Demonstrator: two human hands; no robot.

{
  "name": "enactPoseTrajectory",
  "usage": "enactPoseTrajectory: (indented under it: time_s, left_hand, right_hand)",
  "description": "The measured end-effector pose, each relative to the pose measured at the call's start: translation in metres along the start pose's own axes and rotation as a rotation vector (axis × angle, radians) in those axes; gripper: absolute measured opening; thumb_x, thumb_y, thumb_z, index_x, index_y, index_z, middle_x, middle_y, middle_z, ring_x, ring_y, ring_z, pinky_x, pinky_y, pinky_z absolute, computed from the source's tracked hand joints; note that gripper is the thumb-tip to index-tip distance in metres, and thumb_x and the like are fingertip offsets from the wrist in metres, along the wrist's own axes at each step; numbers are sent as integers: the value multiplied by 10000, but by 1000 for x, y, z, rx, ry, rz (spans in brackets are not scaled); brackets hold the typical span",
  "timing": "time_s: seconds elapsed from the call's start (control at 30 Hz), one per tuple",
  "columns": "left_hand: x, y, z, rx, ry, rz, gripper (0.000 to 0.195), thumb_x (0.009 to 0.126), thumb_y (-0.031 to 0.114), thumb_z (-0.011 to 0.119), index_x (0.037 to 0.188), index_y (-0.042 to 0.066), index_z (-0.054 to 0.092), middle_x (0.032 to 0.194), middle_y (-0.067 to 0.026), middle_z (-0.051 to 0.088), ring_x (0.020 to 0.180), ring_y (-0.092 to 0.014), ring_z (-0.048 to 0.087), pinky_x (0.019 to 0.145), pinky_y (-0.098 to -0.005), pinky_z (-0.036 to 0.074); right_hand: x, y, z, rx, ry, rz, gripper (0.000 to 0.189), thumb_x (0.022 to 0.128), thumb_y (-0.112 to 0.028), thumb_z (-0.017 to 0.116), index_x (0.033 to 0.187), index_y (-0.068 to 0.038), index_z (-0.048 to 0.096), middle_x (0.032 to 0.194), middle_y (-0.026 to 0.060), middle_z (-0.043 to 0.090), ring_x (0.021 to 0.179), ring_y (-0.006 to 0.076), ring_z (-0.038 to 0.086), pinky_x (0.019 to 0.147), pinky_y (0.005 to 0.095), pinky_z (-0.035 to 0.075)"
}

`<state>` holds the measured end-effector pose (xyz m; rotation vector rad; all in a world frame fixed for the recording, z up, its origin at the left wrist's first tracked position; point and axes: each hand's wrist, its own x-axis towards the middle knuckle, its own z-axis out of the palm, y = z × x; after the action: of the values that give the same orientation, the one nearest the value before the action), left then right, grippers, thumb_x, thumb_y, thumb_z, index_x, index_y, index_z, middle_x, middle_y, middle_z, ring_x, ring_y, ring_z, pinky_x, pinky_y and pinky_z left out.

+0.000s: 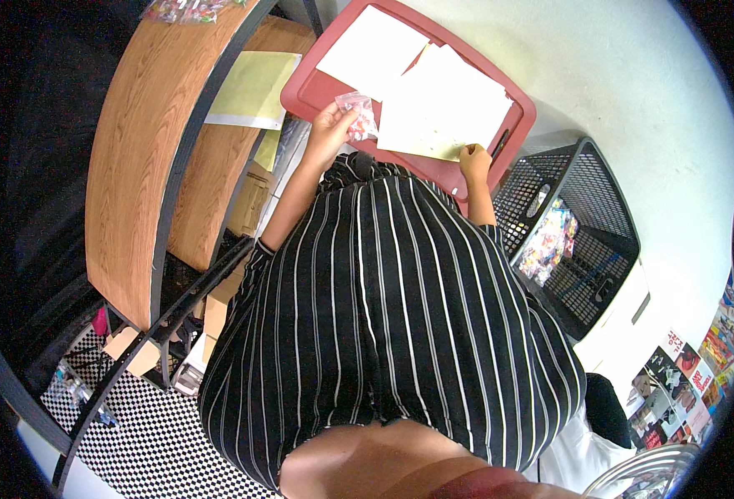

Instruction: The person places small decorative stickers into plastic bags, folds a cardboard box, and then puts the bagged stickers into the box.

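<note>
Between the fingers of my left hand is a small clear plastic bag with red and white pieces inside. It hangs over the near left part of a red plastic lid or tray. My right hand has its fingertips at the near right corner of a sheet of paper, which bears small dark specks near that edge; whether the fingers grip it cannot be told. Another white sheet lies on the far left of the red surface. A dark pen-like object lies by the right rim.
At the left stands a wood-topped shelf unit with a yellowish sheet on a lower board. A black mesh-sided basket holding colorful packets stands at the right by the wall. Clear bags lie at the shelf's far end.
</note>
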<state>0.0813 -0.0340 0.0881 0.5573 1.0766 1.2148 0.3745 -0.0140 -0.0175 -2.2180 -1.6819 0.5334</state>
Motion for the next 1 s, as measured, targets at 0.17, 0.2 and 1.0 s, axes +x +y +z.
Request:
enactPoseTrajectory:
  time_s: [0.17,0.2,1.0]
  left_hand:
    - [-2,3,3,-7,17,-1,228,835,110,489,1040,12,489,922,-62,565,784,-105,562,648,-231,478]
    - [-2,5,4,-4,21,9,225,836,116,488,1037,13,493,920,-60,566,779,-104,563,643,-230,480]
    - [-2,9,6,-6,74,125,218,857,120,441,1000,-37,495,883,-88,570,756,-121,576,630,-234,491]
  right_hand:
    - [3,5,-6,55,-83,113,243,720,-203,524,795,13,607,755,187,602,753,278,586,703,343,437]
    - [5,3,-8,125,-101,179,251,717,-203,527,804,19,604,789,199,598,787,292,580,726,348,431]
    - [-21,-202,-40,788,-414,-489,125,707,-70,592,789,22,577,746,94,593,659,144,570,594,254,465]
